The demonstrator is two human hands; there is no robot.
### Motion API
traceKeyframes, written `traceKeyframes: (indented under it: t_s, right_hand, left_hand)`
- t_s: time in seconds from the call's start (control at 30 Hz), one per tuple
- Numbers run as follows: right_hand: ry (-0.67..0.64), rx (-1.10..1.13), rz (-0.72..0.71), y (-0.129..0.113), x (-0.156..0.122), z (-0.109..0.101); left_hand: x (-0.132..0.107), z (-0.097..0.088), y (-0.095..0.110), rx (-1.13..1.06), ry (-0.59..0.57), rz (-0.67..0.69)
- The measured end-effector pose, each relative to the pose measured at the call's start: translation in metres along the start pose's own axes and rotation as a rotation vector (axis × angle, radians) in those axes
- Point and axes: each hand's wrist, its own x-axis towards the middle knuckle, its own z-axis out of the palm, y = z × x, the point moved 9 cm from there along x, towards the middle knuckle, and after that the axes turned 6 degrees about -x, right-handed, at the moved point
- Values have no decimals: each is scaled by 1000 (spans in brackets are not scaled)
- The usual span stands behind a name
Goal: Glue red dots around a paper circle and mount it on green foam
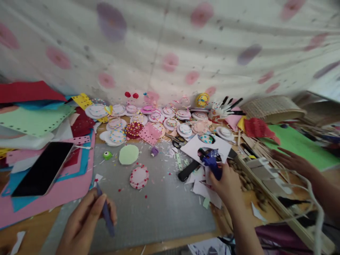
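My left hand (87,216) pinches slim purple-grey tweezers (106,212), their tip beside a small red dot at the left of the grey cutting mat (164,216). My right hand (225,180) is wrapped round a dark blue glue gun (212,163), over white paper with a cut-out hole (187,148). Between my hands lies a pale pink paper disc (139,176) rimmed with red dots. Behind it are a light green paper piece (129,154), a green one-eyed figure (107,155) and a small purple item (154,152).
Several decorated paper hats (156,115) line the back. Scissors (176,141) lie before them. A phone (44,168) rests on coloured sheets at left. At right are a white power strip (268,177) with cables, pebbles (241,177) and another person's hand (294,161).
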Motion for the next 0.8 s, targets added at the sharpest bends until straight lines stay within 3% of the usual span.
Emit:
traceKeyframes:
  t_s: [0.13,0.3,0.43,0.53,0.63,0.7,0.8]
  right_hand:
    - [3,90,58,6,8,4]
    - [80,230,175,23,15,-25]
    - [-29,684,427,34,9,-35]
    - [-212,1218,424,-14,7,-30]
    - [-592,1572,204,-103,3,-21]
    - [-796,1629,89,-153,-4,-12]
    - [-944,1578,19,-196,-14,7]
  left_hand:
    - [8,-1,9,152,-56,71]
    - [18,4,24,190,-85,154]
    - [26,9,36,91,-27,183]
    - [37,16,41,61,-28,202]
    - [51,22,38,41,-84,218]
    - [59,26,31,32,-144,213]
    - [64,26,17,10,-163,190]
